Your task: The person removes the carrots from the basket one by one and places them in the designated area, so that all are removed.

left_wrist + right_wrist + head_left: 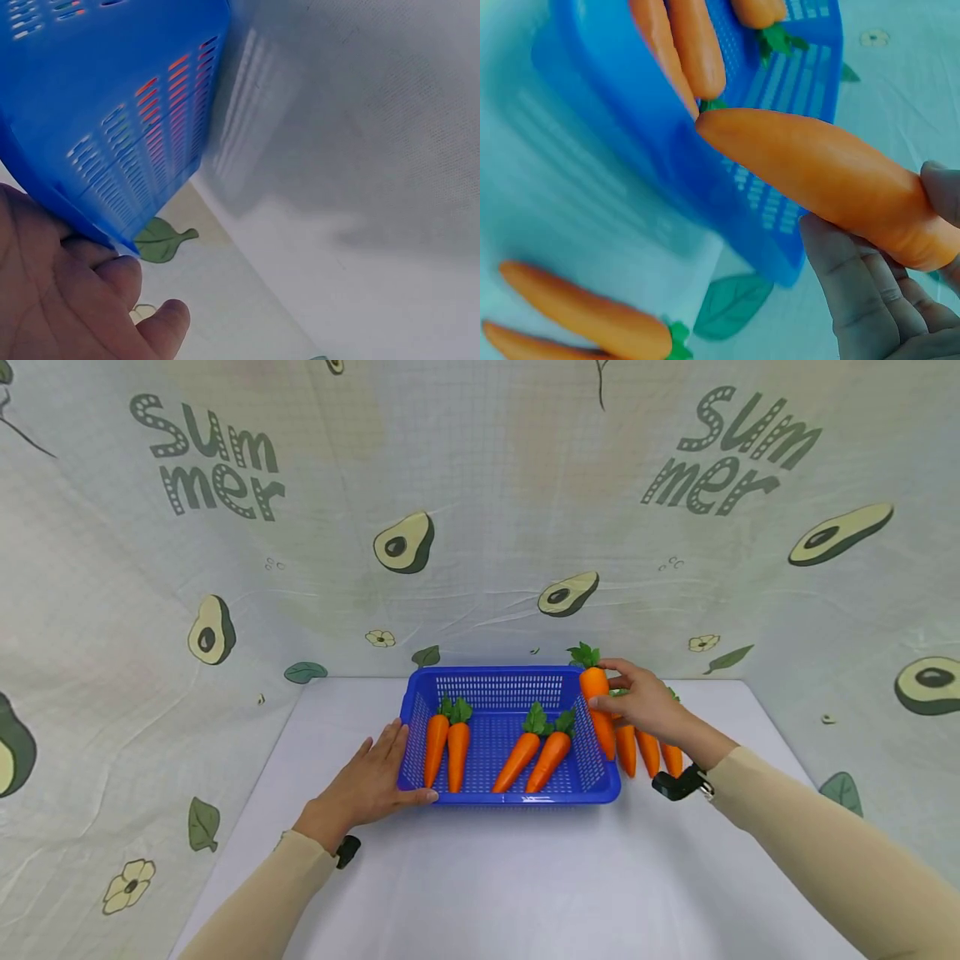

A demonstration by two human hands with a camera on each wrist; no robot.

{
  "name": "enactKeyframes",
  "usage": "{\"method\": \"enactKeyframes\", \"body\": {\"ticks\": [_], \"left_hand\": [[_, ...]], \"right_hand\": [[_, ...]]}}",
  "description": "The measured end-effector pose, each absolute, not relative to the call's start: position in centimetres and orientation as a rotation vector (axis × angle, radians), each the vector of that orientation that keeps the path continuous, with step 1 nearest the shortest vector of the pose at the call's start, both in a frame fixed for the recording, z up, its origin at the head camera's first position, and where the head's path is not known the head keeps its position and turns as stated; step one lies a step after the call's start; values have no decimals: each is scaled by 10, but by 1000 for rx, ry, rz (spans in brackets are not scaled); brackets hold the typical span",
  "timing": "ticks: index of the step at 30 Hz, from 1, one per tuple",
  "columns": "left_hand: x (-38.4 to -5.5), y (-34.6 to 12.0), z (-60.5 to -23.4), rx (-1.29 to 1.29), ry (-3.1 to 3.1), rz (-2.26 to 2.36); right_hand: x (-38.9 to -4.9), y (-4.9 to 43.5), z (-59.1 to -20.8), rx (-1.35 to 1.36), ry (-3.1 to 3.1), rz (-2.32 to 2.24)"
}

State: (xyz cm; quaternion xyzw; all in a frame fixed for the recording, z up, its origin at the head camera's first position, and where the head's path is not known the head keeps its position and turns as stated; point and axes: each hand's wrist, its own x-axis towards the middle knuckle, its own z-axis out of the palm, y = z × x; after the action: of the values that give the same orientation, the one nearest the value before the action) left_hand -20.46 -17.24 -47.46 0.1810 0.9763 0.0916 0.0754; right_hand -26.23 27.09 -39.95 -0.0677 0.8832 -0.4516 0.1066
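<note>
A blue perforated plastic basket (pixel 495 798) stands on the white table, with two carrots (pixel 458 756) on its left side and two more carrots (pixel 551 762) right of its middle. My right hand (pixel 647 700) holds another carrot (pixel 595 702) between thumb and fingers over the basket's right rim, leafy top upward. In the right wrist view that carrot (pixel 817 176) crosses above the rim, its tip toward the basket. My left hand (pixel 378 777) rests against the basket's left side with fingers extended and thumb at the front rim. The left wrist view shows this hand (pixel 75 292) touching the basket's edge.
Several carrots (pixel 648 752) lie on the table (pixel 480 877) just right of the basket, partly hidden by my right hand and forearm. A cloth printed with avocados and leaves (pixel 480 527) hangs behind the table and continues at both sides.
</note>
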Motion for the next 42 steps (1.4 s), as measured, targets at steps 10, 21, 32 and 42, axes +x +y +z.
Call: {"method": "enactKeyframes", "body": {"ticks": [10, 21, 32, 42], "left_hand": [[-204, -172, -472, 542, 2922, 263], [-204, -173, -474, 534, 2922, 255], [-204, -172, -474, 525, 2925, 277], [-204, -171, -475, 515, 2911, 302]], "right_hand": [[-262, 317, -396, -146, 2753, -1148], [-256, 371, -413, -26, 2838, -990], [-255, 416, -439, 132, 2842, -951], [-255, 435, -467, 229, 2827, -925]]}}
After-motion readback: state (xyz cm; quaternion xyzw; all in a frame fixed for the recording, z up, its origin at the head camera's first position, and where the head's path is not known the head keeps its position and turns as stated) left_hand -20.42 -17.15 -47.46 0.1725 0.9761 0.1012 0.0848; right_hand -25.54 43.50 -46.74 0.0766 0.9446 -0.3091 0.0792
